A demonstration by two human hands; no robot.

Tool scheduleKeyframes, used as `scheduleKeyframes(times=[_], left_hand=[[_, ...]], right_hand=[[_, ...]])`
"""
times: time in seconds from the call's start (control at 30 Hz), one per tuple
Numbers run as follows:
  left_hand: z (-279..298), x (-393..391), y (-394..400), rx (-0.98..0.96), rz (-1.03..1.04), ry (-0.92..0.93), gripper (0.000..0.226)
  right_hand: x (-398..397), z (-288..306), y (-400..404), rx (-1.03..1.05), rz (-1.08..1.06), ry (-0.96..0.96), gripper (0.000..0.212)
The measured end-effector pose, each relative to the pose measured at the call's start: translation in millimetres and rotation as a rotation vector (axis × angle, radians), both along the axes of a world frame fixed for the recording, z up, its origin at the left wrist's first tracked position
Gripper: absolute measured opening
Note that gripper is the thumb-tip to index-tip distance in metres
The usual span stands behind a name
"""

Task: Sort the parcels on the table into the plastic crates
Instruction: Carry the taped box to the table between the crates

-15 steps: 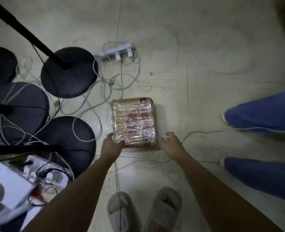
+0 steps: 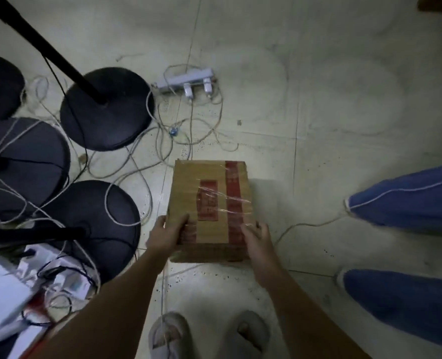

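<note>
A brown cardboard parcel [image 2: 209, 200] with red tape strips and clear film is held above the tiled floor in front of me. My left hand [image 2: 166, 233] grips its near left edge, thumb on top. At its near right corner my right hand [image 2: 256, 237] holds it, fingers curled over the top. No table or plastic crate is in view.
Several black round stand bases [image 2: 105, 110] with poles stand to the left, tangled in white cables. A white power strip [image 2: 188, 80] lies behind the parcel. Another person's blue-clad legs [image 2: 406, 200] are at the right. My slippered feet [image 2: 209, 335] are below. White boxes [image 2: 9, 288] sit lower left.
The parcel lay on the floor with its film-wrapped face up and my hands at its near edge. Now both hands hold it, raised toward me, with a plain cardboard face on top.
</note>
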State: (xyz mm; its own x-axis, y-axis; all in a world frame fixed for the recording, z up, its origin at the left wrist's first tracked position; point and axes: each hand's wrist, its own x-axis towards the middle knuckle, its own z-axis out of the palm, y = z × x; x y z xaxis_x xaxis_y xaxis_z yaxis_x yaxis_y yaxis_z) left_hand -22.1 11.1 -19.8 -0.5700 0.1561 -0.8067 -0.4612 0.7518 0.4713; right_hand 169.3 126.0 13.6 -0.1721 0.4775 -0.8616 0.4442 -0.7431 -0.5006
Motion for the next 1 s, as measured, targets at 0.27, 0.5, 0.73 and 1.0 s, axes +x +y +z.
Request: scheduleKeyframes(times=[0.27, 0.5, 0.73, 1.0], left_hand=[[332, 4, 147, 0.336, -0.085, -0.089, 0.05], [518, -38, 263, 0.549, -0.149, -0.012, 0.037], [570, -98, 372, 0.601, -0.197, -0.09, 0.034], [646, -165, 523, 0.621, -0.426, 0.039, 0.048]], right_hand=[[7, 287, 125, 0.16, -0.153, 0.048, 0.052], [-33, 475, 234, 0.452, -0.103, 0.087, 0.041], [-87, 526, 339, 0.477, -0.137, 0.055, 0.055], [-138, 593, 472, 0.556, -0.231, 0.106, 0.033]])
